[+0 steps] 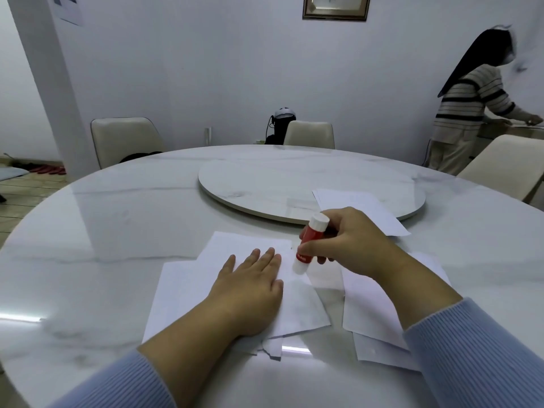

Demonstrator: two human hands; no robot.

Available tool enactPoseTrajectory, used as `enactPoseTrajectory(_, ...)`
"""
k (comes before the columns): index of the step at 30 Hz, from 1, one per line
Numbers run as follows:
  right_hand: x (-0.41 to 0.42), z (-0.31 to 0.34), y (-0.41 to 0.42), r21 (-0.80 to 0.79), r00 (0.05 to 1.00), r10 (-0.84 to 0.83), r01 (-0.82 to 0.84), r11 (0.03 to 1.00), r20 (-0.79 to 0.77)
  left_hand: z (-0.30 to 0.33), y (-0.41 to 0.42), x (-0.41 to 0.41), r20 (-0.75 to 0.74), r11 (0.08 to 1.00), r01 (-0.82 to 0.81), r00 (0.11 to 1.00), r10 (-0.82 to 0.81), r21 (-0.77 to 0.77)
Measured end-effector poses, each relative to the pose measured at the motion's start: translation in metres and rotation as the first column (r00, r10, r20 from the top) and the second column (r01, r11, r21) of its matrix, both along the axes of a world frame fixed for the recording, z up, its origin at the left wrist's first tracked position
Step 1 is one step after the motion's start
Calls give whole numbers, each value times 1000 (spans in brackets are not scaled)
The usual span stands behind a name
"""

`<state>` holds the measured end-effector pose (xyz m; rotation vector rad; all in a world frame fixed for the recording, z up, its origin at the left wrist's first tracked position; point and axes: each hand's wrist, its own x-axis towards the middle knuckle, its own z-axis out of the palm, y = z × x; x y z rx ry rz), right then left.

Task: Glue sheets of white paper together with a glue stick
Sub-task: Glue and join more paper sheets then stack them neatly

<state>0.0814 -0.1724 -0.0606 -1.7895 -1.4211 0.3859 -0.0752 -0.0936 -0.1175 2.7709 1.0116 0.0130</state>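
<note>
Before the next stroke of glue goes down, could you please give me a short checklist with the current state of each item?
1. Top sheet held steady: ok, the left hand lies flat on it with straight fingers.
2. Glue stick in a firm grip: ok, the right hand curls round its red body.
3. Glue end on the paper: ok, the lower white end points down at the sheet's right edge.
4. Glue actually exposed and spreading: cannot tell, the tip is blurred.
5. Next sheet within reach: ok, the spare sheets lie under the right forearm.
</note>
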Motion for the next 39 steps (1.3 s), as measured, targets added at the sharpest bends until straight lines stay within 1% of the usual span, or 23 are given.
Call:
enactPoseTrajectory(2, -2, 0, -2, -2, 1000, 26, -26, 1000, -13, 0, 0, 0, -1, 1000, 0, 1000, 0, 1)
enactPoseTrajectory(5, -3, 1, -2, -94, 998, 57, -58, 994, -12, 1, 0, 0, -7, 1000, -5, 1000, 5, 0)
enactPoseTrajectory(7, -1, 7, -5, -156, 992, 117, -121, 980, -40, 1, 0, 0, -11, 1000, -7, 1000, 7, 1)
enactPoseTrajectory(9, -1, 13, -10, -231, 972, 208, -228, 946, -109, 0, 0, 0, -8, 1000, -6, 1000, 6, 5)
enactPoseTrajectory(11, -2, 17, -14, -335, 945, 291, -326, 884, -151, -1, 0, 0, -5, 1000, -5, 1000, 5, 5)
enactPoseTrajectory(13, 0, 17, -16, -380, 917, 343, -398, 835, -206, -1, -1, 0, -3, 1000, -5, 1000, 5, 12)
enactPoseTrajectory(14, 3, 16, -17, -346, 899, 350, -427, 836, -263, 0, -1, -1, -7, 1000, -1, 1000, 1, 13)
enactPoseTrajectory(16, 15, 11, -17, -143, 836, 318, -418, 897, -448, 7, 0, -3, -22, 997, 72, 997, -72, -18)
enactPoseTrajectory(18, 28, 7, -16, 118, 735, 290, -278, 953, -613, 22, -1, -9, -8, 966, 215, 976, -218, -142)
enactPoseTrajectory(19, 31, 5, -16, 211, 700, 278, -183, 960, -657, 28, -2, -12, 36, 944, 258, 966, -256, -204)
enactPoseTrajectory(20, 33, 3, -15, 268, 685, 260, -98, 958, -680, 33, -5, -16, 89, 946, 232, 972, -217, -224)
enactPoseTrajectory(21, 33, 2, -15, 296, 682, 239, -34, 955, -692, 35, -8, -18, 144, 975, 131, 984, -106, -178)
enactPoseTrajectory(22, 32, 2, -13, 311, 682, 219, 13, 950, -698, 32, -10, -21, 153, 998, -37, 987, 46, -59)
enactPoseTrajectory(23, 29, 3, -12, 319, 684, 201, 48, 947, -701, 31, -13, -23, 94, 977, -199, 977, 192, 70)
enactPoseTrajectory(24, 27, 3, -11, 325, 692, 188, 71, 943, -697, 29, -16, -23, -11, 949, -290, 956, 293, 124)
enactPoseTrajectory(25, 26, 4, -9, 327, 707, 172, 88, 941, -686, 26, -16, -22, -99, 947, -298, 946, 310, 117)
enactPoseTrajectory(27, 24, 3, -7, 316, 751, 107, 141, 938, -651, 24, -14, -19, -200, 989, -141, 971, 129, -48)
enactPoseTrajectory(29, 19, -3, -5, 320, 828, -1, 218, 922, -561, 28, -7, -17, -181, 989, 6, 983, -33, -148)
enactPoseTrajectory(30, 16, -7, -3, 344, 873, -55, 248, 906, -484, 27, -2, -15, -123, 990, 20, 992, -38, -140)
enactPoseTrajectory(32, 7, -14, 3, 394, 931, -91, 237, 888, -354, 17, 7, -11, 4, 993, -101, 995, 102, -68)
enactPoseTrajectory(34, -2, -20, 11, 384, 951, -59, 178, 906, -302, 6, 9, -8, -19, 975, -223, 975, 223, -9)
enactPoseTrajectory(36, -10, -25, 18, 312, 962, -33, 121, 942, -273, -3, 9, -8, -68, 977, -212, 975, 212, 6)
enactPoseTrajectory(39, -19, -30, 26, 227, 978, -17, 65, 972, -208, -4, 8, -9, -40, 986, -165, 986, 165, 5)
